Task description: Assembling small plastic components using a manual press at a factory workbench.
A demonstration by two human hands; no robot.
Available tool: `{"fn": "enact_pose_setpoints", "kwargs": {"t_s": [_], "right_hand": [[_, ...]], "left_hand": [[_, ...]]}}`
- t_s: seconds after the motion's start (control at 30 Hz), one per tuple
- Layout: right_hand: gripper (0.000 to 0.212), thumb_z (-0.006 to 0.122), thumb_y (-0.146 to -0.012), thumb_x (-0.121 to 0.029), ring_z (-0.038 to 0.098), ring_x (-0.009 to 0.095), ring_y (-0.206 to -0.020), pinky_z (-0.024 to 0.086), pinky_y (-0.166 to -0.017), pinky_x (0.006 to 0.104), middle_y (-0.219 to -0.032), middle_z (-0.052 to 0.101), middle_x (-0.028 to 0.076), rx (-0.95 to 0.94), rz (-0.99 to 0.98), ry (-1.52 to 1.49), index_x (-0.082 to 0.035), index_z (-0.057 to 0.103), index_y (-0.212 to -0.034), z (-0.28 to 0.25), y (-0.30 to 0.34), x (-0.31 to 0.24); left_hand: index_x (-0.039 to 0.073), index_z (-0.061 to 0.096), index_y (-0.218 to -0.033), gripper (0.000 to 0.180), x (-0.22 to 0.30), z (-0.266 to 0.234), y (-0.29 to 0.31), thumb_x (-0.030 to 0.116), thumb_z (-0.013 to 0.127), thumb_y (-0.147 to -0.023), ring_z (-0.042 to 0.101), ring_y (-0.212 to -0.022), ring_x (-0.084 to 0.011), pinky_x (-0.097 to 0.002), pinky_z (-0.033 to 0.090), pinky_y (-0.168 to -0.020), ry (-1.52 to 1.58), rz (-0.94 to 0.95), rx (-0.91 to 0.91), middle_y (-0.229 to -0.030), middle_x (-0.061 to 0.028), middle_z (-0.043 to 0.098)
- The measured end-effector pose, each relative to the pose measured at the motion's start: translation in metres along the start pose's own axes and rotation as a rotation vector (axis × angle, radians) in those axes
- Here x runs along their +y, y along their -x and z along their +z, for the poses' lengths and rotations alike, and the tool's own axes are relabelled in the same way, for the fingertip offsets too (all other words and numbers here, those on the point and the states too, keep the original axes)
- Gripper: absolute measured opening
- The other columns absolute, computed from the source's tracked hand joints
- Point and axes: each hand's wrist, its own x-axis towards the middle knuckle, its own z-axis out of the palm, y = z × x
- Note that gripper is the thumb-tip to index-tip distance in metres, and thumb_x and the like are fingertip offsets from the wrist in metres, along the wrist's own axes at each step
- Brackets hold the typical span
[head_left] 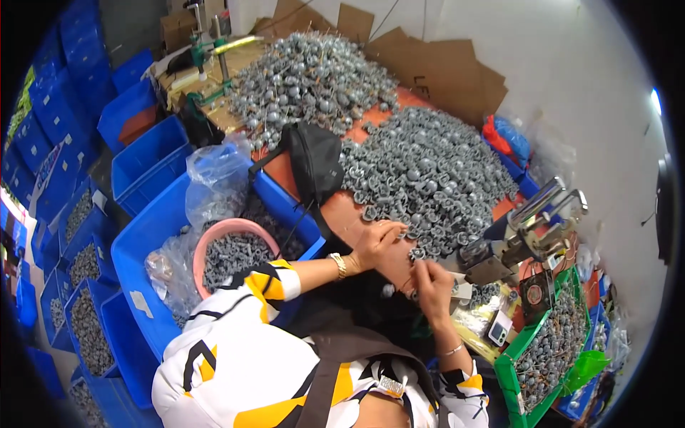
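Observation:
My left hand (377, 245) is at the near edge of the red-orange tabletop (347, 216), fingers drawn together at the pile's edge. Whatever they may hold is too small to make out. Just to its right, my right hand (434, 285) is closed in a pinch, with a small grey plastic part (417, 253) at its fingertips. Ahead of both hands spreads a large heap of grey ring- and cup-shaped plastic parts (428, 167). A metal press-like machine (524, 235) stands right of my right hand.
Farther back rises another heap of grey parts (307, 85). A black bag (314, 167) lies on the table's left edge. At left, a blue bin (146, 299) holds a pink basin (202, 260) of grey parts. A green crate (508, 378) of parts stands at lower right.

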Motion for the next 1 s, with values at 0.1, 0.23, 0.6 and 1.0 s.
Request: {"fn": "enact_pose_setpoints", "kwargs": {"t_s": [0.1, 0.23, 0.6, 1.0], "right_hand": [[0.027, 0.055, -0.097, -0.015, 0.052, 0.005, -0.053, 0.039, -0.048, 0.0205, -0.067, 0.064, 0.003, 0.018, 0.061, -0.229, 0.002, 0.064, -0.078, 0.017, -0.028, -0.03], [0.016, 0.057, -0.094, -0.008, 0.061, 0.009, -0.065, 0.046, -0.059, 0.0201, -0.079, 0.068, 0.008, -0.049, -0.02, -0.374, 0.004, 0.067, -0.087, 0.045, -0.059, -0.06], [0.016, 0.062, -0.088, 0.0, 0.063, 0.01, -0.072, 0.05, -0.065, 0.0224, -0.084, 0.067, 0.006, -0.239, 0.043, -0.167, 0.002, 0.066, -0.103, 0.066, -0.099, -0.031], [0.018, 0.059, -0.095, -0.013, 0.061, 0.007, -0.068, 0.05, -0.063, 0.0213, -0.081, 0.067, 0.002, -0.207, 0.599, -0.438, 0.001, 0.067, -0.101, 0.061, -0.146, -0.12]], "left_hand": [[-0.003, 0.052, -0.128, 0.039, 0.035, -0.027, -0.006, 0.017, 0.057, -0.094, 0.06, -0.107, -0.0246, -0.0347, 0.047, -0.092, 0.437, -0.148, -0.181, -0.113, -0.0154, 0.063], [0.0, 0.046, -0.134, 0.044, 0.063, -0.066, -0.019, 0.007, 0.056, -0.092, 0.064, -0.093, -0.0285, -0.0372, 0.05, -0.083, -0.002, 0.091, -0.268, -0.106, -0.0175, 0.064], [0.0, 0.062, -0.114, 0.032, -0.038, -0.257, -0.032, 0.023, 0.043, -0.103, 0.041, -0.061, -0.0049, -0.0208, 0.036, -0.054, -0.332, -0.312, 1.14, -0.072, 0.0006, 0.053], [0.006, 0.061, -0.081, 0.019, -0.16, -0.276, -0.077, 0.022, 0.056, -0.09, 0.055, -0.094, -0.0327, -0.0481, 0.041, -0.083, -1.182, -0.674, 0.822, -0.087, -0.0114, 0.06]]}}
